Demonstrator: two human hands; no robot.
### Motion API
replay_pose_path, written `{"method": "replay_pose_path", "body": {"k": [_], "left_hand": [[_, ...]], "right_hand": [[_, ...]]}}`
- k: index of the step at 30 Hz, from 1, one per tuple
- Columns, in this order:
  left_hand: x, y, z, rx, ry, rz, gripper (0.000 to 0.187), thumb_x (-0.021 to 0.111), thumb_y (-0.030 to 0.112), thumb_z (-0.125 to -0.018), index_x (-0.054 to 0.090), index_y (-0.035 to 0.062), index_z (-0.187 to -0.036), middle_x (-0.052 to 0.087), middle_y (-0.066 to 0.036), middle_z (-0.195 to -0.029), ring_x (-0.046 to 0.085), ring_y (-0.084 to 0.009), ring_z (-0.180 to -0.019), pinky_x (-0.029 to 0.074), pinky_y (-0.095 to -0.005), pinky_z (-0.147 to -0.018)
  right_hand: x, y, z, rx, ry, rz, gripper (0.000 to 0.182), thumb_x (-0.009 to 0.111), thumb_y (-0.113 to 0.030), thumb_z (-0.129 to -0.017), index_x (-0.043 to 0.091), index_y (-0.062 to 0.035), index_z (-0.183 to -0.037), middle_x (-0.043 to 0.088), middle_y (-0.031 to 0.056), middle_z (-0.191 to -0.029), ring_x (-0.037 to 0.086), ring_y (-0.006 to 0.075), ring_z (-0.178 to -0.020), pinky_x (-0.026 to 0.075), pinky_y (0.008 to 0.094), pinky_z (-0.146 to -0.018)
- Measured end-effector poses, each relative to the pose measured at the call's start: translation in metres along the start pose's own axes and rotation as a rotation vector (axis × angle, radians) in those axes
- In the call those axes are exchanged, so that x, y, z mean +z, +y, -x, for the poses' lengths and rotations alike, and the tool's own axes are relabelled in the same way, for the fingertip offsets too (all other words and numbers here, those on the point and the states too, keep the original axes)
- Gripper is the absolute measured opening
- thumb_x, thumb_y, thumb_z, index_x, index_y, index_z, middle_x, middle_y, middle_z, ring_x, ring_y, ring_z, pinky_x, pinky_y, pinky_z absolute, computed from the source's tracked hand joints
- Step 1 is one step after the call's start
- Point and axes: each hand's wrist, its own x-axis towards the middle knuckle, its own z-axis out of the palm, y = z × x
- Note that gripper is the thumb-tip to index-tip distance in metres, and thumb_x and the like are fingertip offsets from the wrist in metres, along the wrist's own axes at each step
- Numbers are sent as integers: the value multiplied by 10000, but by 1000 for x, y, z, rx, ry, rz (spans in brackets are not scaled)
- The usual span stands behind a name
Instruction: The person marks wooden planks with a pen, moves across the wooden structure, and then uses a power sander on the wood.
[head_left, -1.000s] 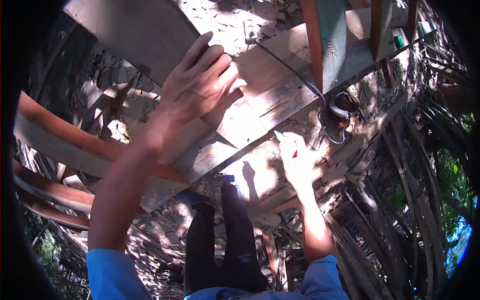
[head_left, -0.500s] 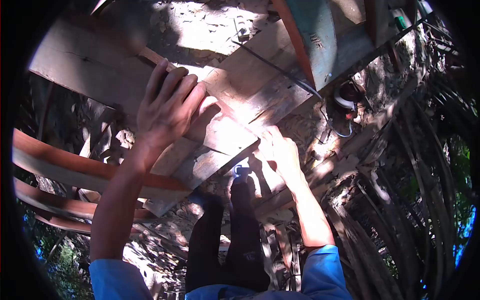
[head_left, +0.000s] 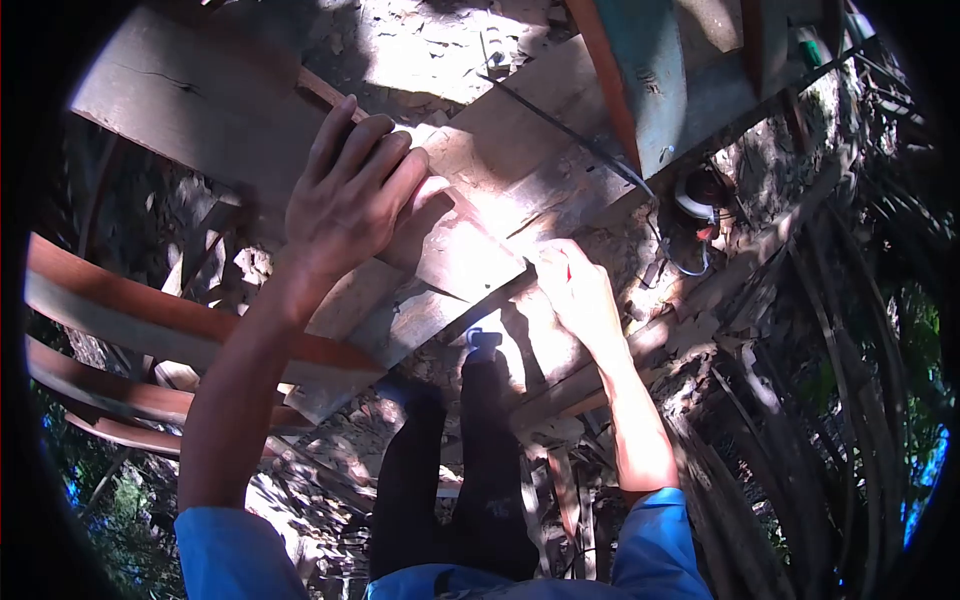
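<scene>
A sunlit wooden board [head_left: 465, 255] lies over other planks at the centre. My left hand [head_left: 350, 195] rests on the board's upper left part, its fingers bent over a narrow wooden strip [head_left: 320, 88] that runs up to the left. At the board's right corner is my right hand [head_left: 575, 290], fingers curled together in a pinch. Glare hides what, if anything, lies between those fingertips. Beneath the board, a wide plank [head_left: 520, 110] extends toward the upper right.
Curved reddish wood pieces [head_left: 150, 300] sit at the left. A blue-green board [head_left: 640, 90] stands at the upper right. A dark cable [head_left: 560, 128] crosses the planks toward a round tool [head_left: 697, 195]. Long dry stalks [head_left: 740, 460] lie at the right.
The view has shifted slightly, so most things appear a little to the right. Both hands keep nearly the same places at the board, the right hand's fingers slightly more curled.
</scene>
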Motion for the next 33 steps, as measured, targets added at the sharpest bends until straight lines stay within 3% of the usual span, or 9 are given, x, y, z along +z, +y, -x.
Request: {"method": "replay_pose_path", "body": {"k": [7, 10, 14, 18, 24, 26, 28, 29, 33], "left_hand": [[3, -1, -4, 10, 45, -20, 172, 703, 297, -844, 661, 139, -899, 599, -8, -961, 572, -195, -1073, 369, -477, -1149], [5, 1, -2, 11, 47, -7, 160, 703, 286, -844, 659, 141, -895, 599, -7, -964, 573, -190, -1078, 361, -471, -1157], [1, 0, -2, -18, 22, 31, 216, 748, 301, -832, 683, 139, -960, 644, -1, -1045, 598, -199, -1089, 359, -469, -1148], [1, -3, -2, 5, 24, -22, 197, 723, 305, -840, 660, 136, -921, 619, -10, -1016, 580, -201, -1098, 349, -470, -1160], [-1, -2, -1, 21, 54, 38, 225, 716, 321, -848, 642, 120, -917, 598, -26, -1009, 554, -212, -1118, 351, -479, -1159], [-3, -3, 0, 24, 100, 124, 249, 717, 335, -816, 618, 111, -862, 572, -47, -949, 554, -238, -1066, 373, -449, -1143], [-3, -6, 5, 43, 145, 158, 280, 704, 335, -810, 616, 102, -937, 576, -93, -1043, 553, -251, -1092, 371, -438, -1147], [0, -7, 6, 78, 185, -13, 306, 689, 336, -841, 606, 103, -1021, 590, -114, -1153, 550, -270, -1184, 347, -463, -1175], [-60, -24, 21, -104, 343, 183, 365, 674, 409, -884, 597, 141, -1121, 559, -130, -1295, 438, -310, -1358, 231, -529, -1226]], "right_hand": [[30, 7, -46, -248, 43, 16, 331, 624, -288, -970, 626, -43, -1192, 689, 147, -808, 694, 196, -723, 528, 357, -682], [15, -1, -42, -327, -32, 267, 316, 627, -278, -970, 626, -64, -1202, 678, 155, -802, 687, 222, -717, 524, 354, -678], [19, -4, -45, -359, 20, 51, 340, 646, -291, -924, 623, -90, -1197, 688, 202, -782, 702, 393, -756, 561, 468, -688], [11, -4, -42, -376, -27, 376, 288, 608, -258, -950, 639, -85, -1177, 684, 199, -793, 693, 384, -725, 545, 457, -669], [-17, -11, 34, -82, 94, 48, 259, 583, -219, -988, 628, -42, -1172, 678, 153, -775, 660, 181, -643, 510, 351, -610], [-5, 0, 54, -279, 209, 47, 243, 573, -200, -1000, 624, -34, -1169, 640, 122, -717, 558, 113, -596, 466, 330, -555], [0, -5, 79, -112, 88, -12, 218, 610, -161, -969, 636, -42, -1151, 590, -7, -801, 454, 47, -668, 381, 234, -574], [5, -10, 86, -191, 108, 7, 229, 614, -165, -980, 627, -27, -1163, 611, 58, -706, 515, 72, -621, 438, 276, -552], [15, -88, 121, -345, 108, -95, 247, 638, -99, -942, 617, 4, -1164, 640, 41, -797, 547, 87, -685, 471, 264, -615]]}}
